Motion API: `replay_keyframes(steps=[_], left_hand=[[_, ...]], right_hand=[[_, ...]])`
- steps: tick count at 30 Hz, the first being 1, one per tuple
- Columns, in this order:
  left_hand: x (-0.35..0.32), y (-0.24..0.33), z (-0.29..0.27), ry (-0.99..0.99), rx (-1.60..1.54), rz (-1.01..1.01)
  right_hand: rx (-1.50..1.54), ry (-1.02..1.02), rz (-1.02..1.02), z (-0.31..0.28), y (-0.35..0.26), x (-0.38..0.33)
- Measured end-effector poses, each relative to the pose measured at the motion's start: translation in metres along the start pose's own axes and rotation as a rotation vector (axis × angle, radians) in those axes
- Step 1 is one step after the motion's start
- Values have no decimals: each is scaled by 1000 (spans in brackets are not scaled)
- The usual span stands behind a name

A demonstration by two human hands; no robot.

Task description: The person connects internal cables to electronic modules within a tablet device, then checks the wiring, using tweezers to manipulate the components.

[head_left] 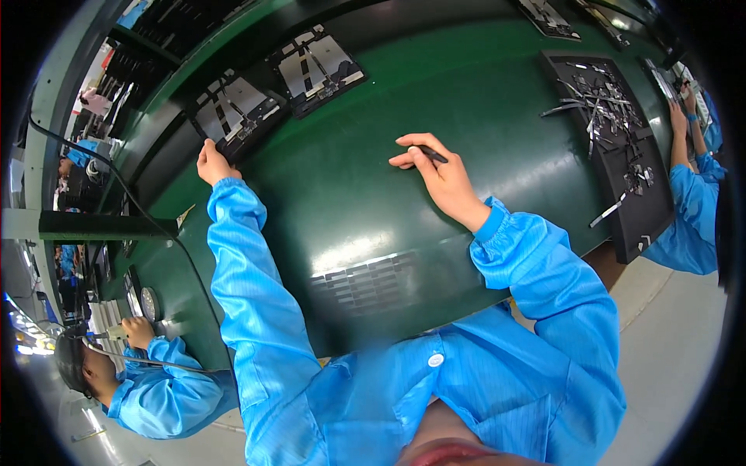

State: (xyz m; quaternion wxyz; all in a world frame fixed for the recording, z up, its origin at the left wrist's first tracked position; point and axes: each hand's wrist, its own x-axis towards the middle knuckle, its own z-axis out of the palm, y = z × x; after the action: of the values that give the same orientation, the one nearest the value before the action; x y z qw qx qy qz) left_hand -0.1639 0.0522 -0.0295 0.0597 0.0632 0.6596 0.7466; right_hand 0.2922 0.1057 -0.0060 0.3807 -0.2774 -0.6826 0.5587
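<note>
At the far left of the green bench, my left hand (217, 165) grips the near corner of a flat electronic panel (235, 115). The panel is black-edged, with silver-grey plates and a dark ribbon strip; my fingertips are partly hidden against its edge. A second similar panel (319, 71) lies just beyond and to the right. Over the middle of the bench, my right hand (443, 179) is closed round a short, dark, slim tool (431, 154). Most of that tool is covered by the fingers, so its kind cannot be made out.
A black tray (633, 198) at the right holds a heap of thin metallic strips and small parts. A dark cable (144, 210) hangs at the left. Co-workers in blue sleeves work at the left (167, 400) and right (688, 213). Another panel (549, 19) lies far right.
</note>
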Motion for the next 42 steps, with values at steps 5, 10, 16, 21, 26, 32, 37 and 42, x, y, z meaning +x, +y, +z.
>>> replay_keyframes(steps=[5, 10, 16, 21, 26, 32, 37, 42], left_hand=[[-102, 36, -17, -290, -273, -115], [-230, 47, -46, -489, -112, -266], [-272, 51, -61, -739, 42, -279], [-263, 62, -98, -1073, 493, -42], [-294, 69, -106, -1103, 680, 366], [-295, 73, -97, -1136, 629, 357], [-293, 79, -87, -1009, 627, 578], [-301, 71, -74, -1015, 626, 920]], right_hand=[[113, 155, -15, -3, 6, 4], [51, 352, -81, -2, 8, 10], [100, 178, 116, -13, 3, 2], [-224, -230, 138, -51, -28, -32], [-233, -311, 70, -58, -41, -65], [-280, -255, 67, -68, -39, -56], [-257, -123, -29, -35, -63, -49], [-271, -468, -75, 14, -68, -33]])
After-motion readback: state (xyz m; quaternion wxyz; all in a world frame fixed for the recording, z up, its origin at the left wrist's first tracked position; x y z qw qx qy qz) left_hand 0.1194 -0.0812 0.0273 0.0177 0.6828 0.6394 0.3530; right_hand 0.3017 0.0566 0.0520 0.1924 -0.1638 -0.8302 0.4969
